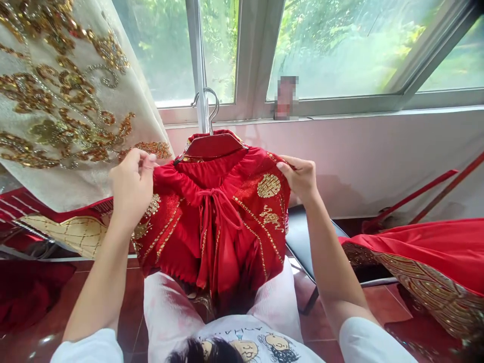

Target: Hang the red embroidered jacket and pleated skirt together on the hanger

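Observation:
A red garment point(227, 237) with gold embroidery and a gathered drawstring top hangs in front of me. Its red cord point(217, 196) is tied in a bow at the middle. My left hand point(134, 186) pinches the top left edge, thumb against fingers. On the opposite side, my right hand point(300, 176) grips the right edge between thumb and fingers, so the cloth is spread between both hands. Above it, a metal hanger hook point(214, 108) is at a pale vertical pole point(202, 65). A stiff red collar point(214, 146) shows behind the gathered top.
A cream cloth with gold sequins point(75, 101) hangs at left. A dark seat point(302, 237) stands behind my right forearm. Red cloth point(427, 247) over patterned fabric lies at right, near red poles point(419, 196) against the wall. Windows point(351, 50) are ahead.

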`<state>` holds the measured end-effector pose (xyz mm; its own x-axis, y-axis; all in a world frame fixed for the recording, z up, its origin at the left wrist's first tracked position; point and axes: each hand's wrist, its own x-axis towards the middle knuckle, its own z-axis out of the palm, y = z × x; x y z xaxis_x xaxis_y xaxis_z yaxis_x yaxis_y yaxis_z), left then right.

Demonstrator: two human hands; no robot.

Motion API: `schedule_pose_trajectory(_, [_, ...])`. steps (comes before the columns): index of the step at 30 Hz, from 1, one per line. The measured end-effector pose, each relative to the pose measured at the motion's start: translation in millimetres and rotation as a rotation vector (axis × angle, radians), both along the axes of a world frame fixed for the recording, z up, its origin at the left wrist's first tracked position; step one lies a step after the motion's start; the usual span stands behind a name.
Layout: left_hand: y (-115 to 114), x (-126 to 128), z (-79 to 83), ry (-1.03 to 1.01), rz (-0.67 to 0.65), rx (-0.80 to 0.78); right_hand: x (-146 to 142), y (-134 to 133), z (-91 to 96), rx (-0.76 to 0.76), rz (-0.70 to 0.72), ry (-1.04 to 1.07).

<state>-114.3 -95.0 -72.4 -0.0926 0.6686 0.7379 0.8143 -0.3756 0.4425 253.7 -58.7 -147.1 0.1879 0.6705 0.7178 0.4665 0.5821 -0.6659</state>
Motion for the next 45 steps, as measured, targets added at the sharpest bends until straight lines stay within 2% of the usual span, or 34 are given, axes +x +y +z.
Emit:
schedule_pose_trajectory(2, [1, -7, -0.4, 0.073, 0.009, -0.158, 5, 2, 5.2, -0.056, 0.055, 0.01])
schedule_pose_trajectory(4, [3, -17, -1.7, 0.11, -0.044, -0.308, 5, 1, 8.3, -0.124, 0.073, -0.004])
schedule_pose_trajectory(6, [5, -27, -5.7, 0.149, -0.106, -0.384, -4, -4, 7.8, -0.129, 0.008, -0.049])
schedule_pose_trajectory(9, [8, -34, -16.6, 0.145, -0.095, -0.316, -28, -13, 0.3, 0.026, -0.316, -0.136])
schedule_pose_trajectory(12, [8, -32, -27.3, 0.104, -0.032, -0.195, -52, -17, -8.6, 0.16, -0.659, -0.12])
schedule_pose_trajectory(13, [8, -30, -29.5, 0.105, -0.016, -0.177, -58, -18, -10.3, 0.181, -0.721, -0.096])
schedule_pose_trajectory(15, [7, -27, -31.9, 0.117, 0.009, -0.161, -66, -21, -12.1, 0.197, -0.757, -0.051])
schedule_pose_trajectory(17, [6, -27, -32.2, 0.13, 0.022, -0.151, -68, -27, -13.3, 0.144, -0.661, 0.009])
schedule_pose_trajectory(22, [16, -37, -31.6, 0.167, 0.0, -0.143, -45, -44, -12.2, -0.266, 0.02, 0.218])
schedule_pose_trajectory(24, [25, -43, -31.8, 0.175, -0.04, -0.137, -25, -45, 2.3, -0.422, 0.167, 0.249])
schedule_pose_trajectory(26, [36, -49, -32.5, 0.166, -0.094, -0.145, -6, -40, 28.0, -0.481, 0.154, 0.246])
schedule_pose_trajectory(29, [48, -55, -34.3, 0.138, -0.157, -0.178, 9, -21, 68.2, -0.478, 0.041, 0.212])
schedule_pose_trajectory(31, [52, -57, -35.8, 0.115, -0.16, -0.184, 8, -8, 78.5, -0.561, 0.082, 0.216])
schedule_pose_trajectory(33, [54, -58, -36.9, 0.083, -0.16, -0.191, 3, -2, 70.0, -0.642, 0.191, 0.254])
schedule_pose_trajectory(35, [54, -59, -36.7, 0.049, -0.183, -0.21, 1, -4, 49.0, -0.632, 0.266, 0.302])
schedule_pose_trajectory(37, [52, -60, -34.5, 0.02, -0.229, -0.239, 3, -11, 27.1, -0.549, 0.261, 0.321])
schedule_pose_trajectory(39, [50, -60, -31.0, -0.019, -0.276, -0.282, 8, -17, 13.1, -0.488, 0.196, 0.3])
schedule_pose_trajectory(42, [45, -59, -25.4, -0.112, -0.334, -0.381, 12, -20, 9.4, -0.499, 0.157, 0.253])
schedule_pose_trajectory(45, [38, -60, -21.9, -0.192, -0.366, -0.439, 10, -16, 12.1, -0.587, 0.268, 0.267])
